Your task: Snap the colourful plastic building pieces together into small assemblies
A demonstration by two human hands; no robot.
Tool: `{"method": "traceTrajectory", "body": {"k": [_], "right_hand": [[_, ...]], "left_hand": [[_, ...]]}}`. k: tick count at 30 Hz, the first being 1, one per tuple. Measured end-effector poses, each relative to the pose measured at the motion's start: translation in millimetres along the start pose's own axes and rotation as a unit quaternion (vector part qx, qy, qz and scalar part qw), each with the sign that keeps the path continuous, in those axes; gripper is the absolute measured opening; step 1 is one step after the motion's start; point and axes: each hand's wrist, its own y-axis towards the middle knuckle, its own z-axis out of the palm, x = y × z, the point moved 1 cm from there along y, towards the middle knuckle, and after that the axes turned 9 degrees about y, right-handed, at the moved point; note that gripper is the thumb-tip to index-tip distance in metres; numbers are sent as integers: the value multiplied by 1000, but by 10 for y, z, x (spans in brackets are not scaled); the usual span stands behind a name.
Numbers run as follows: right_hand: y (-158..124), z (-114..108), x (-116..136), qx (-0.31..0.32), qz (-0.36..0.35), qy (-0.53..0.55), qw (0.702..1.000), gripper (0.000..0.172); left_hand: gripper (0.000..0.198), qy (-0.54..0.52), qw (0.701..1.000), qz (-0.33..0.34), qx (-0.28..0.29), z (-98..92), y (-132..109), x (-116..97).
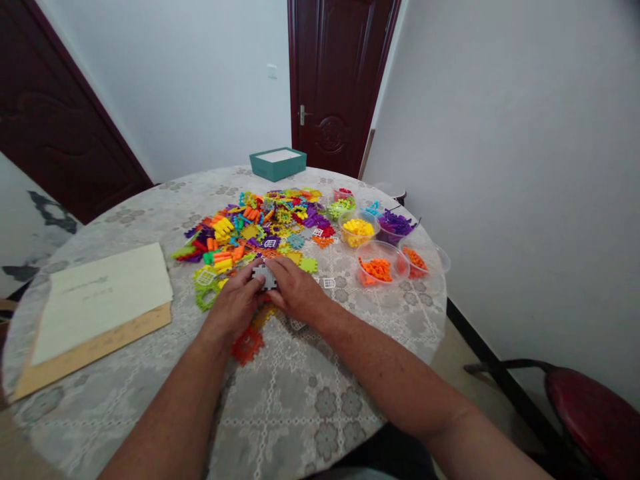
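Observation:
Both of my hands meet over the near edge of a pile of colourful plastic building pieces (280, 217). Between them is a grey square building piece (265, 277) with notched edges. My left hand (235, 297) grips its left side, thumb on top. On the right side, my right hand (297, 290) has its fingers closed on the same piece. Partly beneath my hands lie a red-orange notched piece (247, 345) and a yellow one. A green ring-shaped piece (205, 298) lies left of my left hand. White window-shaped pieces (329, 283) lie to the right.
Clear plastic bowls of sorted pieces stand at the right, including a bowl of yellow pieces (358, 230), orange pieces (376, 270) and purple pieces (395, 223). A green box (278, 165) sits at the back. Papers (105, 293) lie on the left of the round table.

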Motion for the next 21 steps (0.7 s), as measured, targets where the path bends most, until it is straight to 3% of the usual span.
{"method": "traceTrajectory", "body": {"k": [3, 6, 14, 18, 21], "right_hand": [[5, -31, -8, -6, 6, 5, 1000, 61], [8, -51, -22, -19, 10, 10, 1000, 62], [-8, -107, -84, -6, -2, 24, 1000, 62], [174, -254, -301, -68, 100, -56, 991, 49], [429, -373, -531, -20, 214, -158, 964, 51]], "left_hand": [[59, -25, 999, -5, 43, -28, 30, 46], [65, -39, 998, -15, 40, -80, 61, 84], [50, -45, 999, -24, -12, -99, 97, 143], [49, -56, 996, -13, -68, -117, 117, 142], [47, -63, 994, -9, -91, -139, 131, 150]]}}
